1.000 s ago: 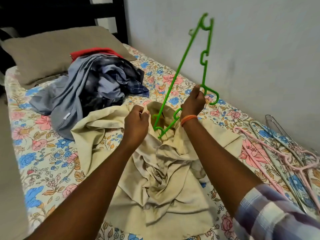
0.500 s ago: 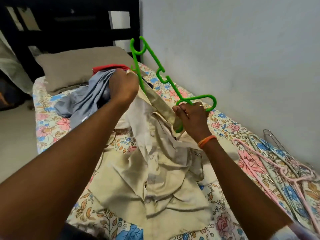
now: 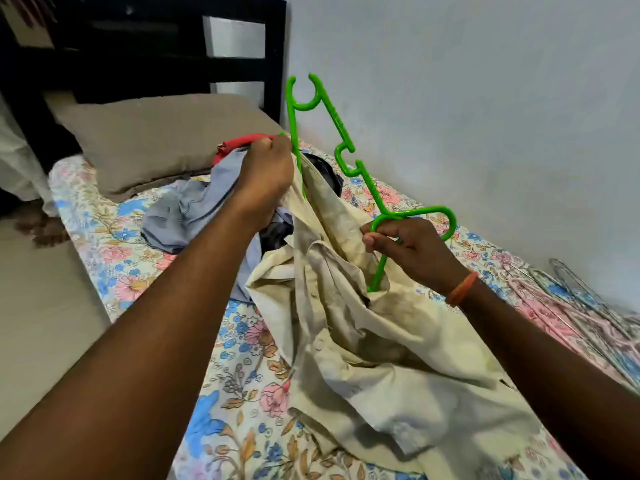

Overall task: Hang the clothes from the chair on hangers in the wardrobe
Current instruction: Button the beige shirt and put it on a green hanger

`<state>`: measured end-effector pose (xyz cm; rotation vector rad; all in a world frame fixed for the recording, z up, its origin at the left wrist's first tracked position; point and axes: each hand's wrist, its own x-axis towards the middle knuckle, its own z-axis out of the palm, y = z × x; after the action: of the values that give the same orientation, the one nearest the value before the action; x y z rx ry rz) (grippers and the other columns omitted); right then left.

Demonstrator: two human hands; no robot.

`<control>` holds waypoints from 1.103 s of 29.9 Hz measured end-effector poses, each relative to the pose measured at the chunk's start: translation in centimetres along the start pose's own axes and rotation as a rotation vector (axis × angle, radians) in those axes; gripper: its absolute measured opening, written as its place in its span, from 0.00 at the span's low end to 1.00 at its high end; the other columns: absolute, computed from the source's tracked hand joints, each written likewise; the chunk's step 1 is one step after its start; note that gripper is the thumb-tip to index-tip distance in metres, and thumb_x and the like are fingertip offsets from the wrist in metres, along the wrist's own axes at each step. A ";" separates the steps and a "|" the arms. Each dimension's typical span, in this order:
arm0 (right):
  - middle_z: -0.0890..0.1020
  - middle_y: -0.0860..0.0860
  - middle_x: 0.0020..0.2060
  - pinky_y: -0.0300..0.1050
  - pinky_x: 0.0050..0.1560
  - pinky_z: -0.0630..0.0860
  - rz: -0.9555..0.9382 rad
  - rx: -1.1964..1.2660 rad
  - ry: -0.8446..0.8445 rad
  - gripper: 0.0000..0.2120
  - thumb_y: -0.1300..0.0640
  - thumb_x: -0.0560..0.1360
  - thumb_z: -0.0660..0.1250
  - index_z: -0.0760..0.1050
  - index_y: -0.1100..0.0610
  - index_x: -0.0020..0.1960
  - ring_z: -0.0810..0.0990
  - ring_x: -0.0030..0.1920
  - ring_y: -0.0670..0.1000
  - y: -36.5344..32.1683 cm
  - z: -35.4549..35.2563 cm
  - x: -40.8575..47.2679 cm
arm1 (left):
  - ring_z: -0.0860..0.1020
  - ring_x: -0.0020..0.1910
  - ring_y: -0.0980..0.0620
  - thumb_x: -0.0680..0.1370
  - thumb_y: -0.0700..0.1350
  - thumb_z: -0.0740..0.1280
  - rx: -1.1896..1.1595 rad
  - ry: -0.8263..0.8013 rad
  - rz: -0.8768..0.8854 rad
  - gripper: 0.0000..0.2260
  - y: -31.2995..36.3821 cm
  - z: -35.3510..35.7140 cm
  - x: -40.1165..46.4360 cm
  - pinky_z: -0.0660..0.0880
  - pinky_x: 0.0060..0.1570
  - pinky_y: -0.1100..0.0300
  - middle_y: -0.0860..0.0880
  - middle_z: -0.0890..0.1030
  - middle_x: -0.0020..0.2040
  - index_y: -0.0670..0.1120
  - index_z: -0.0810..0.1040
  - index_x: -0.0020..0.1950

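A cream button-up shirt point(image 3: 363, 344) is lifted off the floral bed. My left hand point(image 3: 266, 174) grips its upper edge at the collar or shoulder, raised above the pile of clothes. A bright green plastic hanger point(image 3: 343, 140) stands tilted over the shirt, one arm slipped down inside the cloth by my left hand. My right hand point(image 3: 412, 251) holds the hanger just below its hook, and the lower arm goes into the shirt there. Behind my left hand lies a heap of blue, dark and red clothes point(image 3: 194, 209).
The bed point(image 3: 114, 237) with flowered sheet runs along the pale wall point(image 3: 485, 116). A brown pillow point(image 3: 159, 140) leans on the dark headboard point(image 3: 138, 46). Several pink and wire hangers point(image 3: 575, 299) lie at the right. Floor point(image 3: 38, 323) lies to the left.
The shirt has been raised off the bed by my left hand. The hanger has swung from upright to tilted, and its arms have gone into the shirt. The view has shifted towards the headboard.
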<state>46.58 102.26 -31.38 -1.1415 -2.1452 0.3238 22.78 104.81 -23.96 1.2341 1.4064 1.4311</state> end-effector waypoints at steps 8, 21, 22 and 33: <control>0.86 0.60 0.45 0.47 0.56 0.78 0.296 0.222 0.061 0.25 0.42 0.77 0.67 0.83 0.65 0.39 0.79 0.63 0.41 -13.0 -5.0 3.0 | 0.80 0.58 0.43 0.68 0.78 0.58 -0.243 -0.422 -0.297 0.46 13.7 -5.6 1.7 0.74 0.63 0.45 0.38 0.80 0.60 0.42 0.75 0.68; 0.83 0.51 0.31 0.40 0.40 0.75 0.345 0.044 0.391 0.20 0.46 0.77 0.66 0.79 0.59 0.32 0.82 0.39 0.41 -31.3 -28.3 8.3 | 0.74 0.38 0.50 0.62 0.80 0.61 0.218 -0.595 -0.022 0.29 51.4 -4.0 -1.5 0.72 0.46 0.55 0.51 0.76 0.37 0.54 0.74 0.38; 0.80 0.50 0.29 0.40 0.37 0.73 0.316 0.026 0.391 0.20 0.46 0.77 0.66 0.79 0.58 0.32 0.79 0.34 0.43 -31.9 -29.0 8.5 | 0.71 0.35 0.51 0.65 0.76 0.64 0.229 -0.606 0.032 0.27 52.0 -4.3 -1.6 0.68 0.40 0.55 0.49 0.73 0.34 0.51 0.71 0.35; 0.77 0.49 0.66 0.44 0.56 0.78 0.834 0.372 -0.346 0.24 0.50 0.78 0.68 0.70 0.47 0.72 0.80 0.61 0.50 -39.5 -37.6 5.0 | 0.66 0.30 0.54 0.80 0.50 0.66 0.356 -0.636 0.281 0.15 50.3 -4.2 -1.6 0.61 0.31 0.56 0.52 0.68 0.31 0.48 0.68 0.37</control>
<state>44.52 79.75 18.50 -1.7866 -1.6450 1.3076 24.33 97.30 25.96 1.9641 1.0867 0.8372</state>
